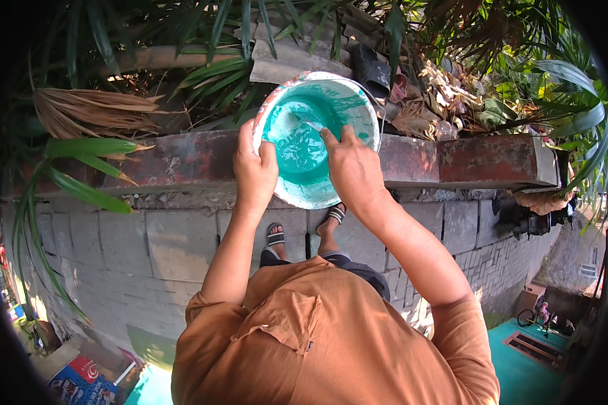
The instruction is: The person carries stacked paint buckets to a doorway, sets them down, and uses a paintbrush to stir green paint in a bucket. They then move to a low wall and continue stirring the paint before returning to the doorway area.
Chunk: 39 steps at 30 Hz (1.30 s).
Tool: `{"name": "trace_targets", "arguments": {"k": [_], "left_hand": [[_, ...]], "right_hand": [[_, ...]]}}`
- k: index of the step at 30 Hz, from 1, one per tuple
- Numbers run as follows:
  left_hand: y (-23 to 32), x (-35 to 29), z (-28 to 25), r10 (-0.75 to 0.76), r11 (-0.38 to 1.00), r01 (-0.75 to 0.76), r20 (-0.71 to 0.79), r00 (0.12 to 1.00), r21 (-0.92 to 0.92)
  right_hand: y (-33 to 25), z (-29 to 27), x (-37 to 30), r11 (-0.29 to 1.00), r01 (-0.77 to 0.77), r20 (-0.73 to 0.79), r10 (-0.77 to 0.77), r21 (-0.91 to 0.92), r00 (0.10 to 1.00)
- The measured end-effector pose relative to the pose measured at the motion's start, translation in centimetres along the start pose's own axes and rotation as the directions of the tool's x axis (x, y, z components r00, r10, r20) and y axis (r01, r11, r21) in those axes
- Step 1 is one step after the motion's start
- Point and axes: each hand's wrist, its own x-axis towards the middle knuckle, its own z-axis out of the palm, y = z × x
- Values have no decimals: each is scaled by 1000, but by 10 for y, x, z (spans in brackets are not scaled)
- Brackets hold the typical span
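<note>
A white bucket (307, 196) with a paint-smeared rim is tipped so that its mouth faces me. Wet turquoise paint (294, 154) covers its bottom and has splashed up the inner wall. My left hand (255, 165) is clamped on the left side of the rim, thumb inside and fingers outside. Reaching over the near right side, my right hand (355, 165) is closed on a slim tool (312, 124) whose pale, flat end points into the paint. Its handle is hidden in my fingers, so its exact kind cannot be made out.
A low wall (182, 158) with worn red paint runs across behind the bucket. Beyond it lie palm leaves, dry leaves (446, 88), corrugated sheets (297, 50) and a black shoe-like item (371, 73). My sandalled feet (275, 235) stand on grey paving (175, 239).
</note>
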Motion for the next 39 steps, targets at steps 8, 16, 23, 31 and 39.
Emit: {"name": "trace_targets", "arguments": {"k": [8, 16, 23, 31, 39], "left_hand": [[-8, 6, -10, -92, 995, 92, 4, 996, -28], [-5, 7, -8, -35, 999, 33, 31, 999, 43], [-8, 5, -11, -67, 998, 67, 22, 997, 16], [-12, 2, -17, -111, 994, 110, 13, 994, 26], [-6, 2, -14, -103, 995, 104, 71, 992, -11]], "right_hand": [[-17, 16, -11, 996, 90, 13, -90, 29, 996], [-27, 16, 9, 990, 120, -97, -113, 70, 989], [-24, 6, 4, 995, 44, -83, -37, 86, 996], [-16, 7, -3, 988, 92, -46, -87, 126, 995], [-19, 16, 4, 973, 214, -49, -210, 87, 976]]}}
